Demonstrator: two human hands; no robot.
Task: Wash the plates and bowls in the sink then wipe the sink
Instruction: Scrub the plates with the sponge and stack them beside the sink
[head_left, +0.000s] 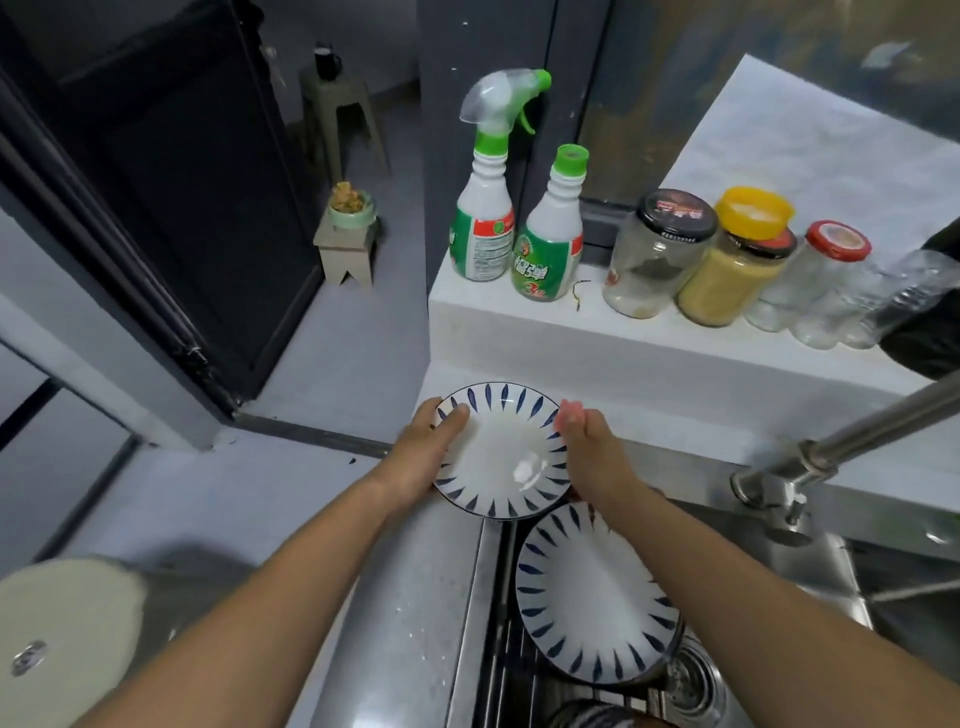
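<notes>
I hold a white plate with blue leaf marks round its rim (501, 454) above the far left corner of the steel sink (852, 566). My left hand (428, 447) grips its left rim, thumb on top. On the right rim, my right hand (587, 441) holds it, fingers curled at the edge. A second plate of the same pattern (597, 592) leans inside the sink, below the first. A dark rounded dish (597, 716) shows at the bottom edge, mostly cut off.
The faucet (831, 452) reaches in from the right over the sink. A raised white ledge (519, 312) behind carries two green-capped spray bottles (485, 208) and several jars (660, 254). A pale round lid (62, 639) lies at the bottom left on the steel counter (395, 623).
</notes>
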